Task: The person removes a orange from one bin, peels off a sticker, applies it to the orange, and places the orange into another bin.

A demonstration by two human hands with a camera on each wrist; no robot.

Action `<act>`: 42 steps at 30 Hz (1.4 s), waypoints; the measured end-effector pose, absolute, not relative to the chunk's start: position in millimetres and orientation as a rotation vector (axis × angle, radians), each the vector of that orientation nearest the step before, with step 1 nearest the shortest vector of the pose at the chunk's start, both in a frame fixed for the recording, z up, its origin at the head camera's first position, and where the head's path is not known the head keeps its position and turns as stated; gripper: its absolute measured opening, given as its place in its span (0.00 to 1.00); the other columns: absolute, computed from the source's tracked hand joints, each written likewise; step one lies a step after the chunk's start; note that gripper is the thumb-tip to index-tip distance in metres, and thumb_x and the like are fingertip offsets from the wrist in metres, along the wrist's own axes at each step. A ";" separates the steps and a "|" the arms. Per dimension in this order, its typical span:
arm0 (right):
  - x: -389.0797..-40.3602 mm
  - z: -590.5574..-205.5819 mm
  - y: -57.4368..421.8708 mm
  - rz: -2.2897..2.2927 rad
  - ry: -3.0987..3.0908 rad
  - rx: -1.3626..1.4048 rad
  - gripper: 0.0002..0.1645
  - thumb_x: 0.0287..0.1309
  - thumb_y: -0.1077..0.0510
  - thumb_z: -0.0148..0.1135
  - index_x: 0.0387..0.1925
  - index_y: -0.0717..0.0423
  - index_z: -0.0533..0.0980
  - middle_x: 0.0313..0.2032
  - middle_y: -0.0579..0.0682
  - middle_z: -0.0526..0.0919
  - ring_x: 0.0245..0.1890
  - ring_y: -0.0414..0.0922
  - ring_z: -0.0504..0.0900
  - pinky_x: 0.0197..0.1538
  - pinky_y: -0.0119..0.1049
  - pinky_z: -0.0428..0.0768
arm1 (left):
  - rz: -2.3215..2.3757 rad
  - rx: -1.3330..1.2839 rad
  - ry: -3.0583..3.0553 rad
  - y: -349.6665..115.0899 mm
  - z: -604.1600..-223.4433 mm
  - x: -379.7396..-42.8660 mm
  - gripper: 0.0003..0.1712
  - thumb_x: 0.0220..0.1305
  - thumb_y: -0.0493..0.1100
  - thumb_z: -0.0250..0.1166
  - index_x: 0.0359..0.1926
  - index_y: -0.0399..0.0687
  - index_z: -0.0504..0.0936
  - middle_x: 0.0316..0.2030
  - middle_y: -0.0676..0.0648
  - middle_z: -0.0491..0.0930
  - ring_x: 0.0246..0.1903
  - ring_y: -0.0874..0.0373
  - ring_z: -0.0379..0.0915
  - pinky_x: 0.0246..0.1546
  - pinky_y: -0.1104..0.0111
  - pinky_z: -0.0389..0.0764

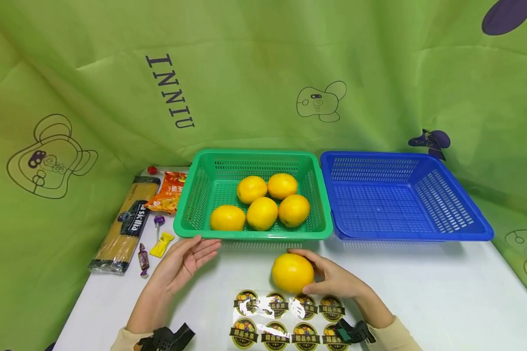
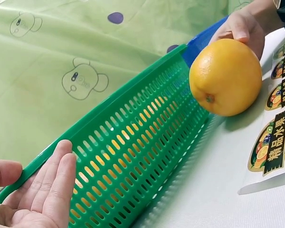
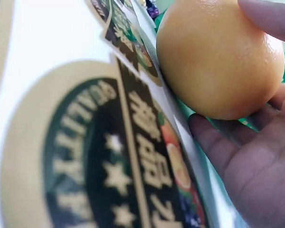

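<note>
My right hand (image 1: 335, 277) grips an orange (image 1: 291, 274) between thumb and fingers, in front of the green basket (image 1: 252, 235). In the right wrist view the thumb lies over the top of the orange (image 3: 218, 61) and the fingers are beneath and behind it. My left hand (image 1: 185, 267) is at the basket's front left corner, palm turned inward and fingers straight. From the left wrist view, the fingers lie along the basket's outer wall near the rim; firm contact is hard to tell. Several more oranges (image 1: 262, 213) sit inside the green basket.
A clear sheet of round fruit stickers (image 1: 275, 336) lies on the white table below the held orange. A blue basket (image 1: 377, 234) stands to the right. At left are a pasta pack (image 1: 123, 229), an orange snack bag (image 1: 169, 192) and wrapped candies (image 1: 161, 244). Green cloth (image 1: 246, 97) hangs behind.
</note>
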State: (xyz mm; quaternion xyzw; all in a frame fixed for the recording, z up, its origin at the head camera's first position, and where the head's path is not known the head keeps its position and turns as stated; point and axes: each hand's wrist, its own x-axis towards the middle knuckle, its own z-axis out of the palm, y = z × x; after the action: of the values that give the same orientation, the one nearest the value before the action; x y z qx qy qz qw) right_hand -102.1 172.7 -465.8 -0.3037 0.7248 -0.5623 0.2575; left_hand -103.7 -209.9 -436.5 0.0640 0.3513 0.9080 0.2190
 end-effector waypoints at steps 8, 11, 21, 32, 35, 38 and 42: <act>-102.5 -467.2 172.4 -1.539 1.942 -0.829 0.49 0.54 0.63 0.66 0.72 0.54 0.50 0.68 0.61 0.58 0.61 0.40 0.69 0.60 0.31 0.71 | 2.511 0.172 0.974 -210.2 -436.8 -103.9 0.17 0.76 0.38 0.40 0.46 0.36 0.75 0.46 0.36 0.82 0.50 0.48 0.79 0.55 0.61 0.77; -102.7 -467.5 173.0 -1.533 1.948 -0.825 0.50 0.53 0.64 0.67 0.72 0.55 0.50 0.68 0.60 0.59 0.62 0.39 0.67 0.62 0.30 0.69 | 2.508 0.172 0.976 -210.5 -436.8 -103.9 0.17 0.76 0.38 0.40 0.46 0.36 0.76 0.46 0.36 0.82 0.50 0.48 0.79 0.55 0.61 0.77; -104.7 -468.6 172.4 -1.514 1.986 -0.806 0.51 0.52 0.63 0.68 0.72 0.54 0.50 0.68 0.57 0.60 0.64 0.37 0.65 0.63 0.27 0.63 | 2.502 0.183 0.988 -210.2 -436.4 -104.8 0.17 0.76 0.38 0.41 0.45 0.37 0.77 0.46 0.37 0.82 0.51 0.49 0.79 0.55 0.62 0.77; -104.6 -463.7 171.8 -1.487 2.039 -0.802 0.53 0.49 0.63 0.70 0.72 0.54 0.51 0.69 0.57 0.59 0.66 0.38 0.62 0.68 0.43 0.59 | 2.519 0.207 0.962 -209.3 -435.9 -104.3 0.18 0.76 0.38 0.40 0.47 0.36 0.76 0.47 0.36 0.82 0.51 0.47 0.78 0.56 0.61 0.76; -104.1 -465.1 172.2 -1.468 2.077 -0.813 0.53 0.49 0.62 0.70 0.72 0.53 0.52 0.69 0.56 0.60 0.66 0.38 0.61 0.68 0.53 0.56 | 2.521 0.212 0.964 -209.2 -436.8 -103.7 0.17 0.76 0.37 0.40 0.48 0.35 0.75 0.47 0.36 0.82 0.51 0.47 0.78 0.56 0.61 0.76; -103.2 -465.7 172.4 -1.461 2.098 -0.810 0.53 0.48 0.61 0.70 0.72 0.52 0.52 0.69 0.56 0.60 0.67 0.39 0.61 0.69 0.53 0.54 | 2.519 0.207 0.973 -209.0 -437.5 -102.9 0.17 0.76 0.38 0.40 0.47 0.36 0.75 0.47 0.36 0.82 0.51 0.47 0.79 0.56 0.61 0.76; -102.2 -464.8 172.8 -1.464 2.109 -0.801 0.52 0.49 0.61 0.70 0.72 0.54 0.52 0.71 0.57 0.57 0.69 0.45 0.59 0.70 0.39 0.56 | 2.514 0.214 0.983 -209.1 -438.7 -102.7 0.17 0.76 0.38 0.40 0.47 0.36 0.74 0.47 0.37 0.82 0.51 0.48 0.79 0.56 0.61 0.76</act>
State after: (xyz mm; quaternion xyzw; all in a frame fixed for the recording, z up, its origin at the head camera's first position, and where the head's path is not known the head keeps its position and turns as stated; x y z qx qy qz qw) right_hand -102.2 172.8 -464.8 -0.2903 0.7641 -0.5306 0.2243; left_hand -102.7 -209.1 -438.7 0.0773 0.3546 0.9066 0.2152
